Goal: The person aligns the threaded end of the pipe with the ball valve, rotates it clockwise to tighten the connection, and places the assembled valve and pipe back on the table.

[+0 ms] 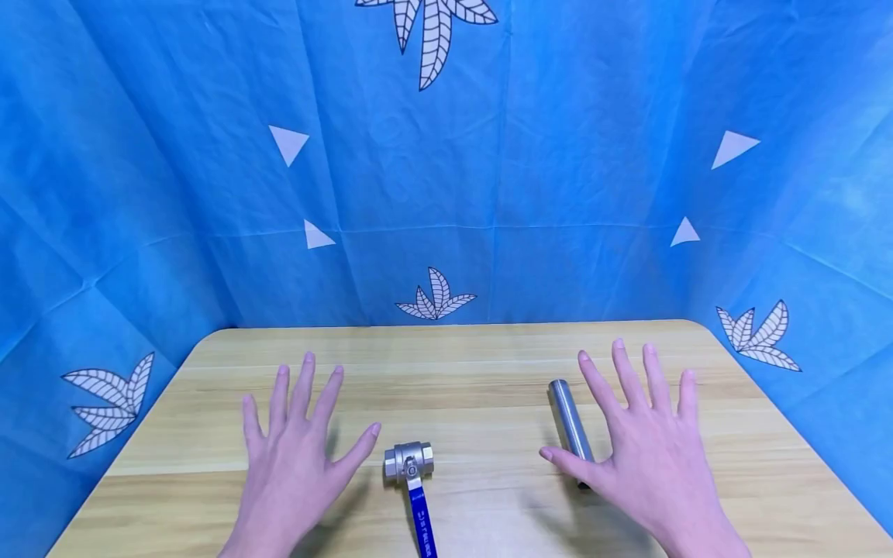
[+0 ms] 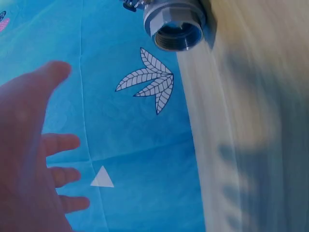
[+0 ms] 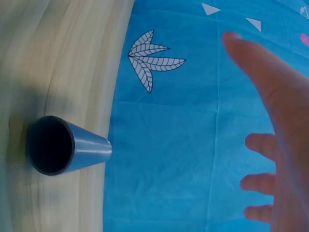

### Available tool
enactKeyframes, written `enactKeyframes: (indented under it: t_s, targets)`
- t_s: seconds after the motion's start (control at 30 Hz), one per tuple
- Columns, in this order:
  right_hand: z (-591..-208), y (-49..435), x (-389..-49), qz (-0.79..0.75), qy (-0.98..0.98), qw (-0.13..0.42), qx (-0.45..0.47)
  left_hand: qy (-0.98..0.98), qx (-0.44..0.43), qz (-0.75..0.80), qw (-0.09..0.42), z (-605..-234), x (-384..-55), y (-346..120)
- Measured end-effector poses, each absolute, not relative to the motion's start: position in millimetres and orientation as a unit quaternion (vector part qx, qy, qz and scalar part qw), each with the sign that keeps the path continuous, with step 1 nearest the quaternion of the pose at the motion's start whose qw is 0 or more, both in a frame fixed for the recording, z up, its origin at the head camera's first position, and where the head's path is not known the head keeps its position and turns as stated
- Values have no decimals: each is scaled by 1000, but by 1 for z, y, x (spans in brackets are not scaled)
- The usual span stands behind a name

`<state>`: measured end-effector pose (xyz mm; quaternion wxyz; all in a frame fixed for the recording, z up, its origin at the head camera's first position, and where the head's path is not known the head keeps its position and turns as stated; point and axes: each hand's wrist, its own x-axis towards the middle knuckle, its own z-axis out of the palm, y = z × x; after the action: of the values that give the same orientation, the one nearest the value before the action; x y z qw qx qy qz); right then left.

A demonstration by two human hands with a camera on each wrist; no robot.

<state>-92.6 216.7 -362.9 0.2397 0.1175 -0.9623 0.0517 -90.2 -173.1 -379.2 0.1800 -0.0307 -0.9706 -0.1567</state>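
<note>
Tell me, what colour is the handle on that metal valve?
The handle is deep blue, seen best in the head view, where the bottom edge cuts it off.

The worktop (image 1: 488, 364) lies before you, with the cloth (image 1: 418, 170) behind it and along both sides. The valve (image 1: 409, 461) lies on the worktop, just right of your left hand (image 1: 289, 465), its handle (image 1: 422, 515) pointing toward you. The pipe (image 1: 572, 422) lies well apart to the valve's right, just left of your right hand (image 1: 649, 449).
</note>
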Motion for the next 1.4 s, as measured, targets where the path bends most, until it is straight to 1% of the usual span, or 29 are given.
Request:
enactKeyframes:
  t_s: [0.17, 0.3, 0.43, 0.6, 0.67, 0.7, 0.77, 0.83, 0.9, 0.97, 1.07, 1.17, 1.3, 1.4]
  targets:
    - [-365, 216, -94, 99, -955, 245, 133, -962, -59, -208, 168, -383, -87, -172]
    - [-365, 214, -94, 139, -947, 257, 133, -954, -69, -233, 177, -385, -87, -171]
    - [-365, 213, -95, 146, -940, 276, 137, -949, -71, -246, 185, -385, -87, -172]
    - [-369, 212, -96, 186, -934, 282, 117, -942, -62, -287, 161, -387, -86, -169]
    - [-374, 212, -99, 226, -932, 266, 94, -935, -58, -325, 132, -390, -87, -166]
    - [-378, 212, -101, 252, -933, 246, 79, -929, -57, -346, 116, -392, -87, -165]
    - [-388, 212, -106, 307, -930, 197, 42, -917, -52, -389, 75, -398, -87, -161]
    - [-399, 211, -110, 366, -921, 132, -4, -904, -45, -424, 36, -405, -86, -158]
    - [-411, 210, -112, 420, -904, 70, -45, -894, -35, -447, 7, -412, -84, -157]
    - [-420, 209, -114, 459, -884, 39, -75, -887, -23, -462, -15, -417, -84, -157]
    - [-429, 208, -115, 477, -873, 25, -93, -877, -10, -479, -36, -423, -85, -156]
    - [-432, 210, -117, 463, -881, 37, -90, -865, -9, -499, -52, -426, -84, -154]
    - [-438, 214, -121, 443, -892, 47, -84, -853, -38, -514, -80, -429, -84, -146]
    - [-443, 218, -122, 434, -895, 48, -87, -856, -64, -506, -91, -430, -86, -140]
